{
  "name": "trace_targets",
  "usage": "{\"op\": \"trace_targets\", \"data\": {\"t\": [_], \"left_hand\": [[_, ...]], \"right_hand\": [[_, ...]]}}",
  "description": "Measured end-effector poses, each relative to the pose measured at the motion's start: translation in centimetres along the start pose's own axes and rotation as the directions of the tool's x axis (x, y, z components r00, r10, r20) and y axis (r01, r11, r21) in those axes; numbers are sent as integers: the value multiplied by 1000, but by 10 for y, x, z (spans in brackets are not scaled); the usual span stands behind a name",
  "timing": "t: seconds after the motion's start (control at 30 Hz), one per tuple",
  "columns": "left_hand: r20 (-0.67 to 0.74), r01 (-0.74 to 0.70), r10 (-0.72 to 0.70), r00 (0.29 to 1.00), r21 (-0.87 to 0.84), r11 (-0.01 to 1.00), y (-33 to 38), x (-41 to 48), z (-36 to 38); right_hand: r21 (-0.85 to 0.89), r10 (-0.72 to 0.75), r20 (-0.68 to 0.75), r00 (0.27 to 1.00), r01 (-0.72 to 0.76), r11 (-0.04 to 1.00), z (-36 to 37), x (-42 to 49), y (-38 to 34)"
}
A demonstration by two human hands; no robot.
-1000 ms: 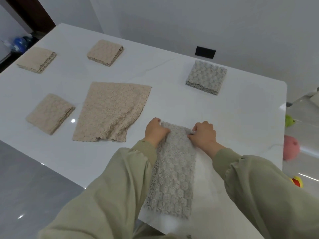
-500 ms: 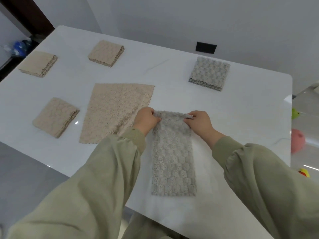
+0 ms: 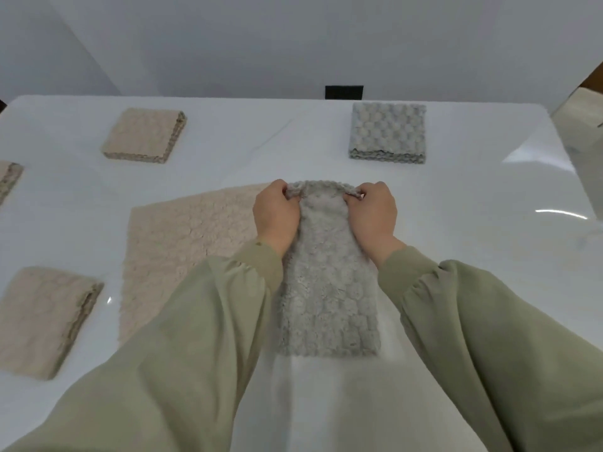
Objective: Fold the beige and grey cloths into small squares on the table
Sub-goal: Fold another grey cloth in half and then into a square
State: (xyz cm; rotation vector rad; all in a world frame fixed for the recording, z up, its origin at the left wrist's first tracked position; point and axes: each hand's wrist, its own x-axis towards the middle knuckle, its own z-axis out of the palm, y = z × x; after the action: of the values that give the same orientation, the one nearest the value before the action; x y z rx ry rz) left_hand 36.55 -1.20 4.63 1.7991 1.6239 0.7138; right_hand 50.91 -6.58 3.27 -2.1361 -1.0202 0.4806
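Note:
A grey cloth point(image 3: 328, 288), folded into a long strip, lies on the white table point(image 3: 456, 223) straight in front of me. My left hand point(image 3: 277, 216) grips its far left corner and my right hand point(image 3: 372, 216) grips its far right corner, fingers curled round the edge. An unfolded beige cloth point(image 3: 186, 249) lies flat to the left, partly under my left sleeve. A folded grey square point(image 3: 388, 133) sits at the back right. Folded beige squares lie at the back left point(image 3: 145, 135), the near left point(image 3: 42, 318) and the left edge point(image 3: 8, 179).
A black wall socket point(image 3: 344, 92) sits on the wall behind the table. The table's right edge point(image 3: 580, 177) curves away near a pale floor. Bare tabletop stretches to the right of my right hand.
Both hands have carried the strip's far end farther onto the table, and the whole strip slid away from the near edge. My head has turned to face the table squarely.

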Motion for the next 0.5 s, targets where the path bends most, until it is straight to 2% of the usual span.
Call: {"op": "trace_targets", "data": {"t": [0.13, 0.23, 0.5], "left_hand": [[-87, -52, 42, 995, -120, 991, -17, -2, 11], [-140, -88, 65, 988, -163, 983, -22, -4, 11], [-212, -182, 131, 968, -244, 953, -33, -19, -9]], "right_hand": [[-50, -133, -127, 983, 128, 991, 19, -1, 13], [14, -153, -207, 966, 160, 987, 21, -4, 17], [57, -279, -235, 931, 300, 952, 11, -20, 1]]}}
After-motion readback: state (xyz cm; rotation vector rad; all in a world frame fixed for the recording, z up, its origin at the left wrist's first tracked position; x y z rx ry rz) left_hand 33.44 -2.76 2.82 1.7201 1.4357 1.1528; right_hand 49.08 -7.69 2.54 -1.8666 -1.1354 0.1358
